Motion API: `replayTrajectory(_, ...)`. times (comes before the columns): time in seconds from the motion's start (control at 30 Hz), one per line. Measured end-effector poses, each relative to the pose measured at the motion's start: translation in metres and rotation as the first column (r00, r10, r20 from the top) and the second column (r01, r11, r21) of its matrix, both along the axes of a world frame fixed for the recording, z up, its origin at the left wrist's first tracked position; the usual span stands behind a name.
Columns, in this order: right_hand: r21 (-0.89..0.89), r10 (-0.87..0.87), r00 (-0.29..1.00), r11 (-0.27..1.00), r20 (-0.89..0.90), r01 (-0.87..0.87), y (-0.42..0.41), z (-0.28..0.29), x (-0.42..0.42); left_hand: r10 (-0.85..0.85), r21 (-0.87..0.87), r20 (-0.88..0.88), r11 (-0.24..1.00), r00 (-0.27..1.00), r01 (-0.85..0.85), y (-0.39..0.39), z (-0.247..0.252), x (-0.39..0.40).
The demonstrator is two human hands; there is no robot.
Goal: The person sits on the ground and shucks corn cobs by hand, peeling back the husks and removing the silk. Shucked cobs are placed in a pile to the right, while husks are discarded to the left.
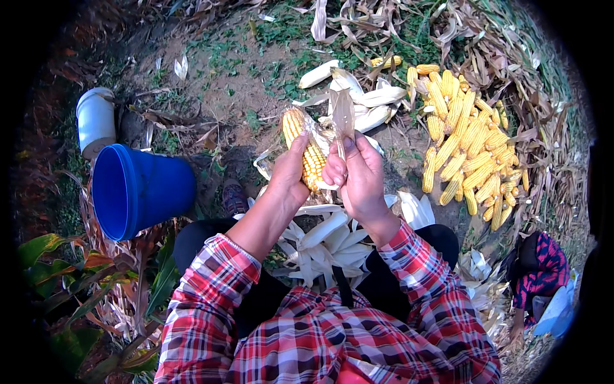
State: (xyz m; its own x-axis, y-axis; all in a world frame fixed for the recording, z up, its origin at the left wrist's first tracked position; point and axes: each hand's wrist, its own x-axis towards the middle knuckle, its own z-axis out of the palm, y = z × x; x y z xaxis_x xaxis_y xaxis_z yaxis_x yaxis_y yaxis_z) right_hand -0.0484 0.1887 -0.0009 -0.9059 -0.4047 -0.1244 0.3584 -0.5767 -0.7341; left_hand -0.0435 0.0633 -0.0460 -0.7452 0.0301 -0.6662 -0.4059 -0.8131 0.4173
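Observation:
Yellow kernels show along an ear of corn (312, 161) with part of its dry husk pulled away. My left hand (289, 173) is closed around the lower left side of the ear. Pale husk leaves (342, 113) are pinched in the fingers of my right hand (356, 173), close against the ear's right side. Loose pale husks (326, 240) lie on the ground between my knees. Beyond my hands are several ears still in their pale husks (379, 98). To the right is a large heap of husked yellow ears (472, 149).
A blue plastic bucket (163, 180) lies on its side at the left, beside a white bucket (96, 125). Dry stalks and leaves (547, 125) border the corn heap. Another person (542, 269) bends down at the lower right. Green corn leaves (72, 288) stand at the lower left.

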Motion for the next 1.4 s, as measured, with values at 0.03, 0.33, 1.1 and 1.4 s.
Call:
replayTrajectory(0.03, -0.052, 0.027, 0.999, 0.998, 0.041, -0.025, 0.002, 0.002, -0.001, -0.006, 0.009, 0.019, 1.0, 1.0, 0.006, -0.001, 0.004, -0.002)
replayTrajectory(0.33, 0.488, 0.232, 0.608, 0.821, -0.76, 0.296, -0.003, -0.009, 0.008, 0.066, 0.091, 0.066, 0.993, 0.996, -0.072, -0.001, -0.012, -0.002)
replayTrajectory(1.1, -0.21, 0.365, 0.895, 0.925, 0.256, -0.318, 0.049, 0.015, -0.007, -0.547, -0.317, -0.341, 0.832, 0.764, 0.455, -0.001, 0.036, 0.008)
replayTrajectory(1.4, 0.931, 0.815, 0.579, 0.232, -0.028, -0.283, 0.082, -0.043, 0.017, -0.567, -0.579, -0.206, 0.727, 0.797, 0.368, -0.014, 0.034, 0.009)
